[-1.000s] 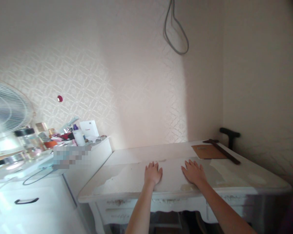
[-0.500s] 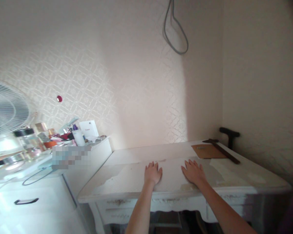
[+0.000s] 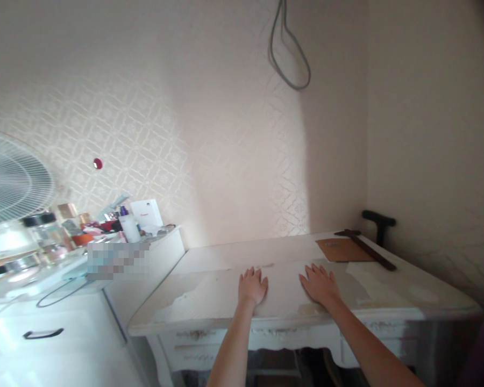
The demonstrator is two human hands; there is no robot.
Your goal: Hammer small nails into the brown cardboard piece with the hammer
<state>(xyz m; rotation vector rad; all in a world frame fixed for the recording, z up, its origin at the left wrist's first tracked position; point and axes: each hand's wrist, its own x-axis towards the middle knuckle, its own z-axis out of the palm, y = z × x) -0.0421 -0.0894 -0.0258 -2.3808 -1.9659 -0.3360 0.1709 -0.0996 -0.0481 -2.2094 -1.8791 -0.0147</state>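
Note:
My left hand (image 3: 252,286) lies palm down on the worn white desk (image 3: 210,301), its fingers stretched out and holding nothing. To the right, my right hand (image 3: 319,285) rests flat on the same top with fingers spread, also holding nothing. Just beyond it, at the back right, is a brown folder or envelope (image 3: 339,251). A dark hammer-shaped tool (image 3: 373,251) with a long handle lies across the folder's right side. Patches of the desk's surface look peeled.
At left, a white cabinet (image 3: 76,344) holds several jars, bottles and a small white box (image 3: 146,214). A fan (image 3: 20,177) stands behind them. A grey cable loop (image 3: 290,59) hangs on the wall. Behind the desk's right edge shows a black T-shaped handle (image 3: 379,221).
Both hands stay in the same place on the desk. Nothing on the desk has moved; the fan head has turned slightly.

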